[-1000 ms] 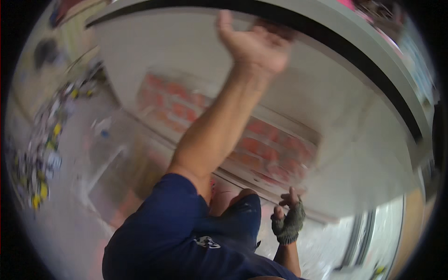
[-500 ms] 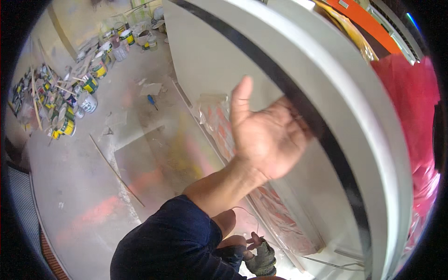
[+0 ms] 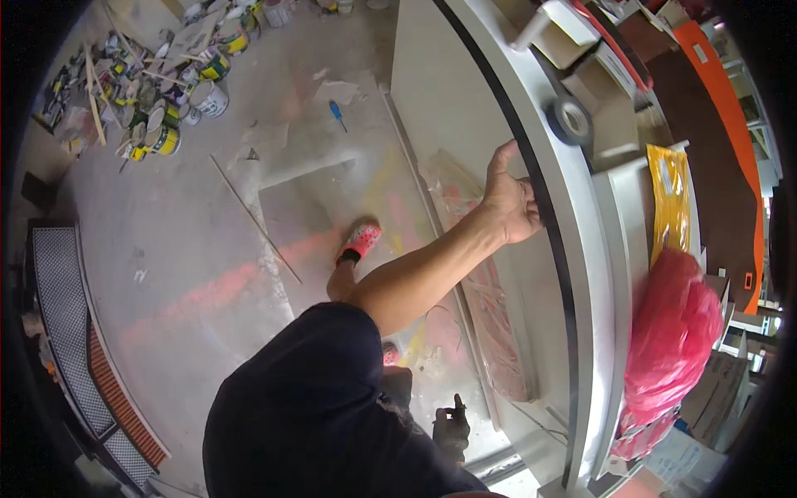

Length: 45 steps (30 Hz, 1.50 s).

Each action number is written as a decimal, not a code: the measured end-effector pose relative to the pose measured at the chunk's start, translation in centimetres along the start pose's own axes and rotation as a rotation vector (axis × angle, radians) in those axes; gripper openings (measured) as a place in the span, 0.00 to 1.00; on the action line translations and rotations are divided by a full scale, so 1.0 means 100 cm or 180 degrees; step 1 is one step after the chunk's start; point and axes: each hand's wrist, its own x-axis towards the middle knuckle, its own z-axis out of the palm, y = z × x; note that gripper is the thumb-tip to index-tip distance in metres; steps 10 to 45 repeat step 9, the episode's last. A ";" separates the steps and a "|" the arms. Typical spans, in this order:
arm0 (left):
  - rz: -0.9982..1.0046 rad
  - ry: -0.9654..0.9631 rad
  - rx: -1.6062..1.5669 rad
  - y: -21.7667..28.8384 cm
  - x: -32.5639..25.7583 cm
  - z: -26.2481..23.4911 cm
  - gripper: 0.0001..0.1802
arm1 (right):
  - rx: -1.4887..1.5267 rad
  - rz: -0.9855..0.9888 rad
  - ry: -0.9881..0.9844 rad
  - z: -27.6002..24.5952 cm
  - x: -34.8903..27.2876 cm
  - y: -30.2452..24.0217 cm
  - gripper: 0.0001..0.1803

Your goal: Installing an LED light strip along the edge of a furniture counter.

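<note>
My left hand (image 3: 513,207) reaches across from a dark sleeve, its palm side facing me. The thumb points up while the fingers curl against the black strip (image 3: 558,249) that runs along the edge of a large pale panel (image 3: 452,83). Their tips are partly hidden at that edge. Low in the picture, my right hand (image 3: 451,430) wears a dark fingerless glove. Its visible fingers are apart, with nothing seen in them. Just beyond the strip, a roll of black tape (image 3: 571,122) rests on the pale top beside a white box-like piece (image 3: 558,33).
At right lie a red plastic bag (image 3: 672,328) and a yellow packet (image 3: 668,195). Used paint cans (image 3: 207,98) crowd the far left floor. A thin stick (image 3: 253,217), a blue screwdriver (image 3: 336,114) and a red clog (image 3: 363,238) on a foot are nearer. Plastic-wrapped material (image 3: 490,307) lies along the panel.
My left hand has gone from spread fingers to curled ones at the black strip. The view has shifted right, bringing the tape roll, boxes and red clog into sight.
</note>
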 end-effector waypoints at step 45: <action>0.0035 -0.0005 -0.0326 0.126 0.037 0.010 0.50 | -0.0230 0.0461 -0.0187 0.008 0.051 -0.149 0.37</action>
